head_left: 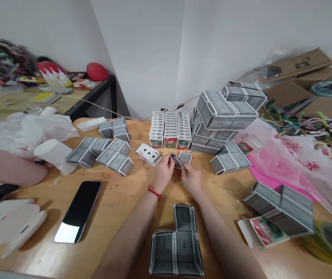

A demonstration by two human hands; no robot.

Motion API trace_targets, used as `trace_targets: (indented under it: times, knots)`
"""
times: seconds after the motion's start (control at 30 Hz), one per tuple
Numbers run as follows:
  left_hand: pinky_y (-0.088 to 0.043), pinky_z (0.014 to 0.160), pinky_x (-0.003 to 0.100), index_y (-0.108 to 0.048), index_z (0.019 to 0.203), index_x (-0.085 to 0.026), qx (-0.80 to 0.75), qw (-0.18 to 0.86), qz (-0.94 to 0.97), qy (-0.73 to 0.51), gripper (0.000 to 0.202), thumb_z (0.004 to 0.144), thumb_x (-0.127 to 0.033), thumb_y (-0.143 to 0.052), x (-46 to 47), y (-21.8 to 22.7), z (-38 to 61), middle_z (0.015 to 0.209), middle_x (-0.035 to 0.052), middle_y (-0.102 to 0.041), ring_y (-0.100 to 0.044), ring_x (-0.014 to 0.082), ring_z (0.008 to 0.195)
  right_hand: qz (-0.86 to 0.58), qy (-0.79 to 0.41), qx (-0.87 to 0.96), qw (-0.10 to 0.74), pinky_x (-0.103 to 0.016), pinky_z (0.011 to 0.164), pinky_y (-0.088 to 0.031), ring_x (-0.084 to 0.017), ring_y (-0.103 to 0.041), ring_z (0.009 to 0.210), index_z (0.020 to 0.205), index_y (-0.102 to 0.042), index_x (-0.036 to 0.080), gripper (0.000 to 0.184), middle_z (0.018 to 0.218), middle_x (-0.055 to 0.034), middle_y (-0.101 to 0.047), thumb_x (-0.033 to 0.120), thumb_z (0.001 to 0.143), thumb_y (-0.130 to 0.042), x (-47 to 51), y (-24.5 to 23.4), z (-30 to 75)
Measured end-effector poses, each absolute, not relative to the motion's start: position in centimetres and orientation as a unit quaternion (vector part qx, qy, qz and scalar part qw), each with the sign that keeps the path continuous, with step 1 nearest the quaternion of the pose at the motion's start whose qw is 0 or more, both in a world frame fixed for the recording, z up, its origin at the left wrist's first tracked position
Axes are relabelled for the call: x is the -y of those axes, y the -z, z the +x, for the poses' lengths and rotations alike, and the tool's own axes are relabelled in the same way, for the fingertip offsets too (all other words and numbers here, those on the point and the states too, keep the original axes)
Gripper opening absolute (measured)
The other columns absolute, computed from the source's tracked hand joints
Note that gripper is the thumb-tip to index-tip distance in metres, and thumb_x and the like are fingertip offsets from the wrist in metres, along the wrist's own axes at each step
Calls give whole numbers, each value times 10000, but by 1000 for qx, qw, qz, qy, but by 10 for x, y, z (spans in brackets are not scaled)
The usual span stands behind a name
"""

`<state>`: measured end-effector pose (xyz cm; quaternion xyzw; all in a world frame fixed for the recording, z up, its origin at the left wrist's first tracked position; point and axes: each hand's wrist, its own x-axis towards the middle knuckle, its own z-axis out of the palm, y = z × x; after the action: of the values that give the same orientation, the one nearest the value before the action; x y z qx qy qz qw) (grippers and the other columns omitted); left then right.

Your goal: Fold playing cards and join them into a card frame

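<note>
Between my two hands a playing card is pinched near the middle of the table. My left hand, with a red string bracelet at the wrist, grips its left edge. On the opposite edge my right hand has its fingers closed. Just left of my hands lie loose playing cards, the top one face up with black spades. Another card lies beyond my right fingers. Close to me, between my forearms, sits an L-shaped block folded from cards, patterned backs outward.
Card packs stand in rows at the back, beside stacked card blocks. More card blocks sit left, above a phone. An opened card box and yellow tape roll lie right, near pink plastic.
</note>
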<state>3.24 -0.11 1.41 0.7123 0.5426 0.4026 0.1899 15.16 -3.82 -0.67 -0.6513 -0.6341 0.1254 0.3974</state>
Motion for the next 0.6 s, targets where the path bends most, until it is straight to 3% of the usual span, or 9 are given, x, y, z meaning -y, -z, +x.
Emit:
trace_targets:
  times: [0.17,0.37,0.5,0.6]
  knots:
    - [-460,727,242,-585,1014,-160,-515,261,679,-453,259,828,-238,-423,1,-15,33,925,74,-648,-599,140,796,-650,-217,565,460,-242,501,-381,-149,-507,526,653,-558,181,276,560,-24,-570,364,792,-404,33,7,153]
    - [-453,573,227,-617,824,-126,-475,497,545,-481,317,832,-355,-397,-6,-9,37,734,41,-635,-562,123,649,-559,-419,442,563,-270,497,-445,-145,-533,491,682,-547,164,265,560,-20,-592,418,737,-498,26,3,157]
    - [-456,581,245,-618,920,-145,-380,676,441,-452,261,750,-327,-539,-7,-9,39,825,51,-649,-568,123,651,-529,-457,395,596,-261,452,-442,-127,-514,424,650,-536,169,283,517,-2,-581,442,721,-526,27,0,157]
    - [-446,621,250,-644,916,-153,-331,745,388,-431,299,660,-306,-647,-6,-12,38,846,51,-655,-568,119,671,-519,-465,387,605,-243,433,-431,-116,-509,412,646,-542,169,287,513,6,-581,448,717,-538,28,-1,156]
